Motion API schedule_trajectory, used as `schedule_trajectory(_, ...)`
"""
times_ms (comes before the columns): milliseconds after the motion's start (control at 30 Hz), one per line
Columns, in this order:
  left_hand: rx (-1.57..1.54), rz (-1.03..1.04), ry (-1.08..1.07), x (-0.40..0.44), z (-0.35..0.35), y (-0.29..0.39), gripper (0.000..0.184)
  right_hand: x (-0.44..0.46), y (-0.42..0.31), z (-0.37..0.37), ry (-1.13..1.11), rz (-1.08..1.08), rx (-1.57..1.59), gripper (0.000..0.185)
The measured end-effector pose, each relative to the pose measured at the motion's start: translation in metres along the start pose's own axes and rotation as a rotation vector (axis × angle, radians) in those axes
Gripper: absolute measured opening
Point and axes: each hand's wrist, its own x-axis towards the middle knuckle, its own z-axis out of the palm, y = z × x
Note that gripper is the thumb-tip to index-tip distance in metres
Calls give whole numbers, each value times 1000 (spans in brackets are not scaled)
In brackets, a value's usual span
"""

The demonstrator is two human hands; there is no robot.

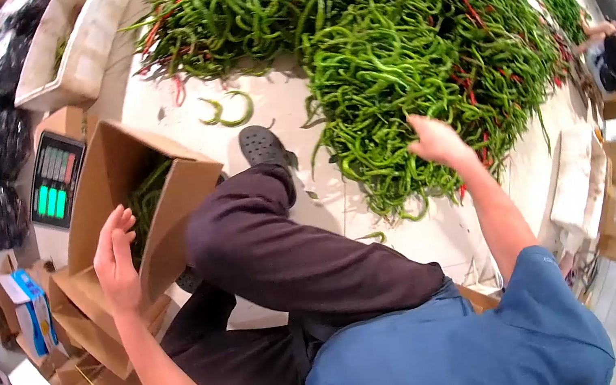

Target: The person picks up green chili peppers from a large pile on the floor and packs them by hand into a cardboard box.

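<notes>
fingers of left hand (117,267) unclenched, beside one open carton (184,214) | right hand (435,141): one finger extended, others bent, cannot tell if grasping, at one heap (386,71) of green and red peppers | two curved peppers (250,107) nearby | one scale (52,200) | two clogs (262,147), one mostly hidden | carton's peppers partly hidden, uncountable

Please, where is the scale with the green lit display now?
In the head view, the scale is at the left, just beside the open cardboard box, below the white foam box.
</notes>
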Motion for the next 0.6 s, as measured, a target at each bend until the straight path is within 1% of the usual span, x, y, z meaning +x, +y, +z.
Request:
schedule_trajectory(33,28,67,5,-4,12,5,41,-18,3,10,-158,118,45,64)
schedule_trajectory(67,62,118,-21,-8,28,19,42,-29,22,52,-139,121,89,73)
schedule_trajectory(100,93,172,-43,-13,46,37,43,-42,25,76,-182,155,100,82)
schedule_trajectory(133,198,236,-81,-16,64,56,44,-59,16,89,-166,185,157,86)
schedule_trajectory(167,253,266,-79,-21,86,69,37,-64,10,104,-206,225,172,91)
schedule_trajectory(233,608,483,-82,-26,130,94,29,-73,5,145,-80,188,82,95)
schedule_trajectory(267,598,456,15,-28,142,97,24,-68,7,162,-13,180,42,96)
schedule_trajectory(333,511,382,35,-27,146,99,24,-59,6,178,122,162,-38,100)
schedule_trajectory(367,470,342,46,-26,147,99,23,-54,9,184,141,158,-78,101)
schedule_trajectory(433,496,338,51,-29,146,98,24,-36,9,176,182,142,-158,103)
schedule_trajectory(467,500,329,54,-31,144,96,24,-27,7,171,162,149,-160,108)
schedule_trajectory(567,488,301,59,-38,137,88,27,0,-5,168,94,255,-214,116)
schedule_trajectory(600,476,291,70,-41,137,86,27,8,-9,171,133,288,-229,117)
